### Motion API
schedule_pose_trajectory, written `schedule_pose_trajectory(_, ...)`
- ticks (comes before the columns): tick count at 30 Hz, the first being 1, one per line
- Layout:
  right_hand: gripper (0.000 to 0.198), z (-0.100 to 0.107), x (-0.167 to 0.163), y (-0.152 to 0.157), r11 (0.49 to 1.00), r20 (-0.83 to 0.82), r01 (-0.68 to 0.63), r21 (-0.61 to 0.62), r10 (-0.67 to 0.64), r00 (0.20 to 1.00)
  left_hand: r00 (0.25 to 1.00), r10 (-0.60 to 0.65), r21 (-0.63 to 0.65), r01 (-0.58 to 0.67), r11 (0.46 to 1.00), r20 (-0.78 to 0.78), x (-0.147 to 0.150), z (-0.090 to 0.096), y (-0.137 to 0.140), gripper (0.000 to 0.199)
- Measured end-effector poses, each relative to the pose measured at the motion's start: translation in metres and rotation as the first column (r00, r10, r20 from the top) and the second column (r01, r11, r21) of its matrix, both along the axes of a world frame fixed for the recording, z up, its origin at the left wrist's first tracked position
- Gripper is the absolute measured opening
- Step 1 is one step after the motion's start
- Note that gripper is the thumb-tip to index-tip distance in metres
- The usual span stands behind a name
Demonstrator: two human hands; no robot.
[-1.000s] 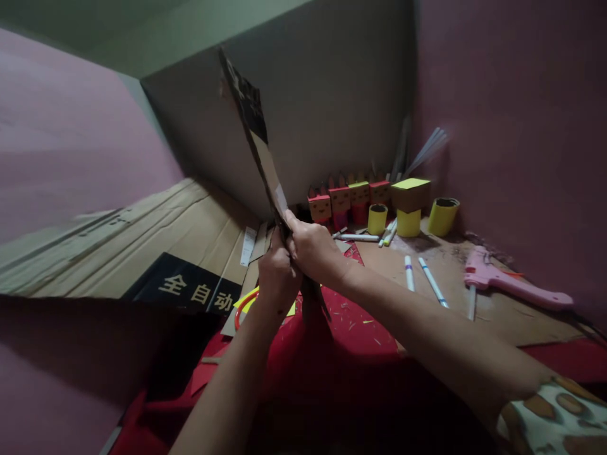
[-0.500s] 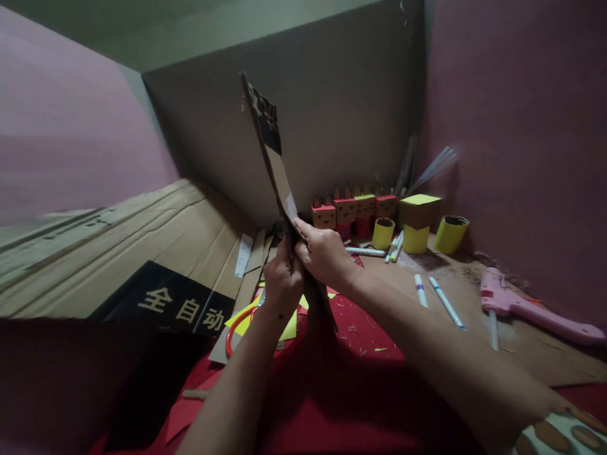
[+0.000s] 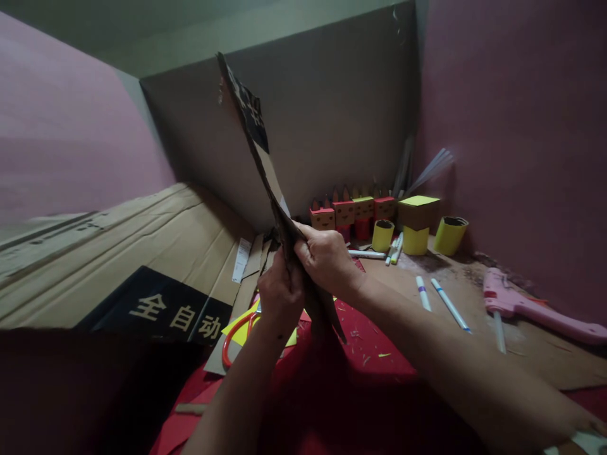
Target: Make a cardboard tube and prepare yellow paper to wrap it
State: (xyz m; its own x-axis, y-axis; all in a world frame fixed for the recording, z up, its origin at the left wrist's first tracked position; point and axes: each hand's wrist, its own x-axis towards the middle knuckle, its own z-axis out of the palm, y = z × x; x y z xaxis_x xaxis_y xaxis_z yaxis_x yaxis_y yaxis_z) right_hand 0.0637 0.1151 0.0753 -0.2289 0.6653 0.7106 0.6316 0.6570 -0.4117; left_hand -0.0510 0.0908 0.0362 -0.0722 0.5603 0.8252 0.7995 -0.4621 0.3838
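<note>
A long strip of brown cardboard (image 3: 270, 177) with a black printed patch near its top stands on edge before me, leaning to the left. My left hand (image 3: 282, 291) is closed round its near side, low on the piece. Just above and to the right, my right hand (image 3: 327, 259) pinches the same cardboard, fingers wrapped on it. The lower end hangs over a red surface (image 3: 374, 341) strewn with small scraps. Orange-handled scissors (image 3: 232, 338) lie on yellow paper (image 3: 244, 325) behind my left forearm; their blades are mostly hidden.
A large cardboard box (image 3: 156, 253) fills the left. Small cardboard figures (image 3: 344, 212) line the back, with yellow tubes (image 3: 450, 235) nearby. Markers (image 3: 450, 304) and a pink glue gun (image 3: 516, 297) lie at right; clear glue sticks (image 3: 431, 169) lean by the wall.
The cardboard's top has swung left and nearer, and the piece looks more bent at my hands. Both hands keep their hold, the left slightly lower.
</note>
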Motion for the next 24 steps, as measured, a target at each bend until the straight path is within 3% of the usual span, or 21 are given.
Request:
schedule_pose_trajectory(5,0.037,0.003,-0.001,0.001,0.999,0.041,0.025,-0.021,-0.024,0.999,0.966,-0.128,-0.14,0.162,0.977,0.227,0.001,0.008,0.0,0.035)
schedule_pose_trajectory(9,0.031,0.008,-0.003,-0.008,1.0,0.092,0.003,-0.028,-0.001,0.996,0.971,-0.147,-0.137,0.174,0.975,0.188,-0.001,0.011,0.0,0.038)
schedule_pose_trajectory(14,0.03,0.011,-0.003,-0.012,0.999,0.148,0.038,0.026,-0.042,0.988,0.99,-0.078,-0.028,0.081,0.996,0.115,0.001,0.008,-0.003,0.02)
schedule_pose_trajectory(24,0.028,0.009,0.005,-0.003,0.997,0.138,0.075,0.029,-0.078,0.987,0.966,-0.176,-0.064,0.191,0.979,0.188,0.001,0.003,0.001,0.028)
